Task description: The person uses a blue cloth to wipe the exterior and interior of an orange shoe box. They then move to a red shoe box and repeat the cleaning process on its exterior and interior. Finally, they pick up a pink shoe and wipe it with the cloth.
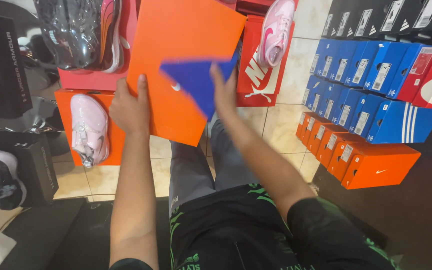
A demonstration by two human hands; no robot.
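Left hand (130, 111) clamped on the lower left edge of an orange lid (183, 60), thumb on top, grip pressed tight on the cardboard. Right hand (223, 95) raised against the lid's face, fingers pinching a blue cloth (198, 82), slightly blurred, spread as a triangle over the lid's lower right part. Lid held tilted above the lap, over grey trousers (191, 170) and a tiled floor (281, 125).

Behind the lid, a red box (256, 75) with a pink shoe (276, 32) on top. At left, another pink shoe (90, 130) lying on an orange box (66, 105); above it, dark shoes (78, 30) on a red box. At far left, black boxes (6, 70) with shoes. At right, rows of blue boxes (361, 70) and small orange boxes (356, 155) stacked on the floor, black boxes (386, 17) beyond.
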